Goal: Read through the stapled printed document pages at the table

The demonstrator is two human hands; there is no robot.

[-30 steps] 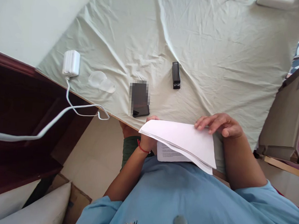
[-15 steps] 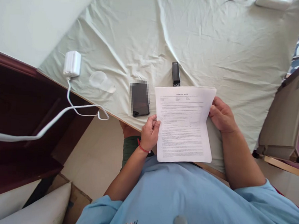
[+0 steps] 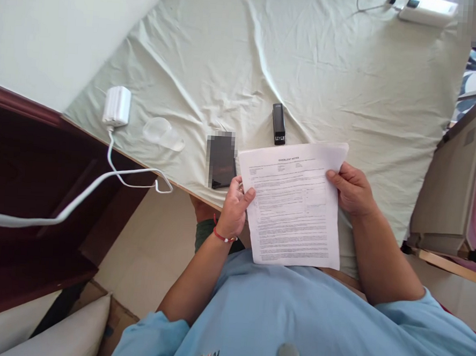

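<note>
A stack of printed paper sheets (image 3: pixel 294 208) is held up in front of my chest, its text side facing me. My left hand (image 3: pixel 236 205) grips the left edge, thumb on the front and the other fingers partly behind. On the right edge, near the upper corner, my right hand (image 3: pixel 352 187) pinches the sheets with its thumb on top. Just beyond the top edge of the paper lies a black stapler (image 3: pixel 279 124) on the cloth. A dark phone (image 3: pixel 223 158), partly blurred, rests left of the sheets, close to my left hand.
Wrinkled pale green cloth (image 3: pixel 348 88) covers the table. To the left are a white power adapter (image 3: pixel 117 106) with a cable (image 3: pixel 79 203) and a clear plastic container (image 3: pixel 163 133). A white device (image 3: pixel 429 11) sits far right, and a cardboard-like panel (image 3: pixel 447 191) stands at the right edge.
The paper stack has tilted slightly and shifted a little toward me. My right thumb has moved onto its front face, and more of the stapler shows.
</note>
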